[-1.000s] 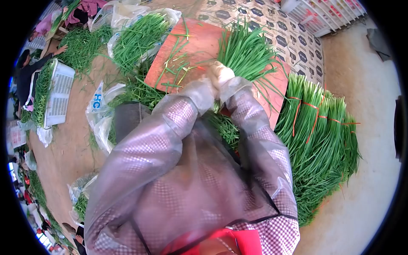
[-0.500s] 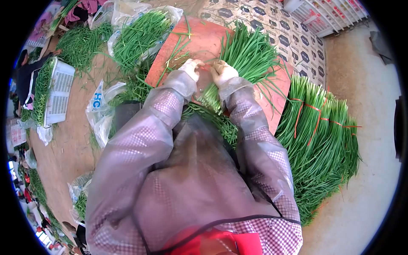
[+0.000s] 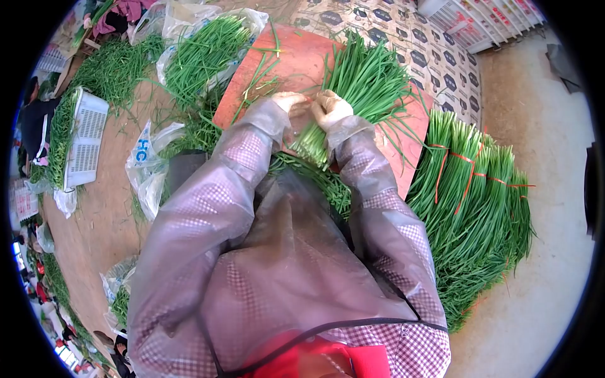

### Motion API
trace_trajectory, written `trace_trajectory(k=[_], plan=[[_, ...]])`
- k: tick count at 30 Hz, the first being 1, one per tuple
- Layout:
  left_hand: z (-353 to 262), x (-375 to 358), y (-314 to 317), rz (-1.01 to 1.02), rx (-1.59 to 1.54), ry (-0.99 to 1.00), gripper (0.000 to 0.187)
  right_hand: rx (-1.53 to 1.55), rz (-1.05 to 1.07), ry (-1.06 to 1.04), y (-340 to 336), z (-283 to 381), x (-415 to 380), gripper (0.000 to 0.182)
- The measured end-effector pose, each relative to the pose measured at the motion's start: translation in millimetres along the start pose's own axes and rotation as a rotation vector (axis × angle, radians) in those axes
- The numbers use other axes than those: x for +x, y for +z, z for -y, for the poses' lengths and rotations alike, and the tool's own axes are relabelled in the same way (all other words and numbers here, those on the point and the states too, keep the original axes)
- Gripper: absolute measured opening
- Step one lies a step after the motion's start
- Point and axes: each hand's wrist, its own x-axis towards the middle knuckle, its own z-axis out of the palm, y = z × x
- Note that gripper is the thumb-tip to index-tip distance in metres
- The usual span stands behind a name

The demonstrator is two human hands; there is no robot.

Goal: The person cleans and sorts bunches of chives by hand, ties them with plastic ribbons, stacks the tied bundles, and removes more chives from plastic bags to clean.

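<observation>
A bunch of garlic chives [image 3: 372, 79] lies slanting across a reddish board [image 3: 302, 47], its pale cut ends [image 3: 309, 146] toward my body. My right hand [image 3: 331, 110], in a light glove, lies over the middle of the bunch with fingers curled against its left side. Just left of it, my gloved left hand [image 3: 288, 102] has its fingers pressed together, tips pointing at the right hand. A trace of red shows between the hands, too small to make out. Loose chive stalks [image 3: 255, 82] lie on the board's left part.
Chive bunches bound with red ties [image 3: 472, 170] are stacked at the right. Loose chives lie on plastic bags [image 3: 211, 53] at the upper left. A white basket [image 3: 87, 138] stands at the left, white crates [image 3: 479, 25] at the upper right. Other people show at the far left.
My left hand has its fingers reaching slightly farther toward the right hand, and the wrist has turned a little. The right hand and the chive bunch have hardly moved.
</observation>
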Motion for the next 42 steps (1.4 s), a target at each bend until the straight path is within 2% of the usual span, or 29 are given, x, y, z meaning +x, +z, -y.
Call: trace_trajectory(k=[3,9,19,22,24,28,30,36,38,40,42], plan=[[7,0,-1,-0.032,-0.175,-0.027,0.016,0.066,0.019,-0.02,2,-5,0,0.017],[11,2,0,-0.09,-0.178,-0.018,0.014,0.026,0.056,-0.009,3,-3,2,0.016],[14,-5,3,-0.059,-0.219,0.017,0.018,0.002,0.054,0.001,6,-4,3,0.015],[7,-11,8,-0.118,-0.271,-0.065,0.019,0.009,0.065,0.008,2,1,3,0.015],[6,-19,11,-0.125,-0.08,0.02,0.019,0.004,0.084,0.014,0,2,4,0.014],[11,-6,4,-0.102,-0.04,0.112,0.018,0.005,0.097,0.031,0,3,4,0.016],[8,-5,5,-0.074,-0.126,0.129,0.019,0.011,0.098,0.034,-2,4,4,0.017],[-1,-4,4,-0.011,-0.046,0.243,0.019,0.058,-0.015,0.038,3,1,4,0.019],[-3,1,5,0.008,-0.018,0.304,0.019,0.324,-0.021,0.132,3,3,4,0.023],[-7,-2,12,0.014,0.044,0.412,0.02,0.346,0.022,0.129,18,-18,3,0.025],[-8,-6,18,0.003,0.102,0.44,0.019,0.403,0.081,0.116,18,-23,3,0.023]])
